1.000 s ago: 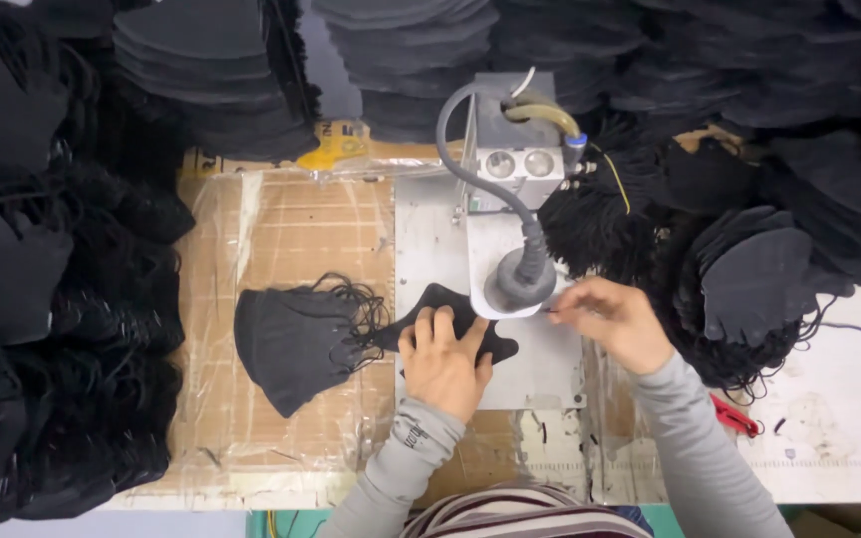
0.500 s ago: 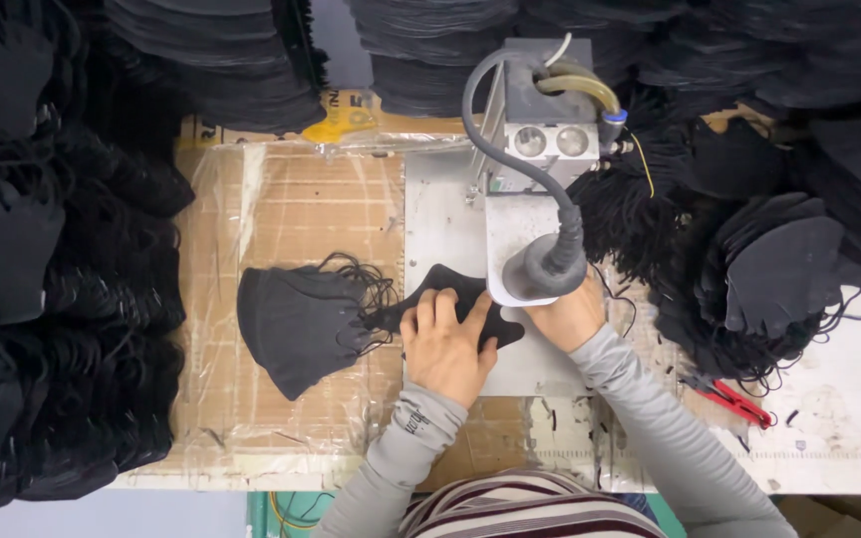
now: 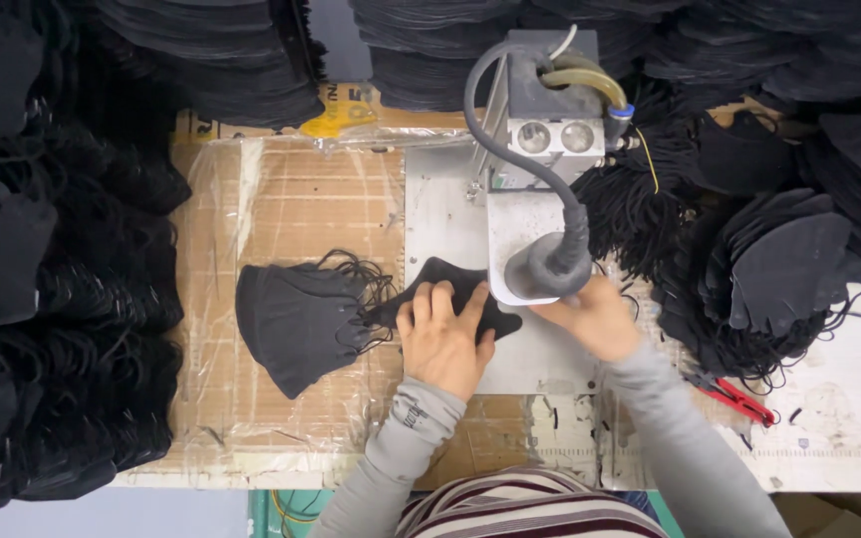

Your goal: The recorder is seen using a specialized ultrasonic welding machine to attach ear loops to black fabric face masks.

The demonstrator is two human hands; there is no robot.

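We've got the black mask (image 3: 455,289) flat on the metal plate (image 3: 440,214), long axis running L-R, its R end under the machine head (image 3: 548,269). Our left hand (image 3: 442,334) lies flat on it, fingers spread, no closed grip. Our right hand (image 3: 595,317) sits at the R end; can't tell its grip. Finished stack (image 3: 296,324) lies just left on the tabletop (image 3: 281,189).

Right hand (image 3: 598,317) now tucked under the machine head (image 3: 547,267), off the open plate
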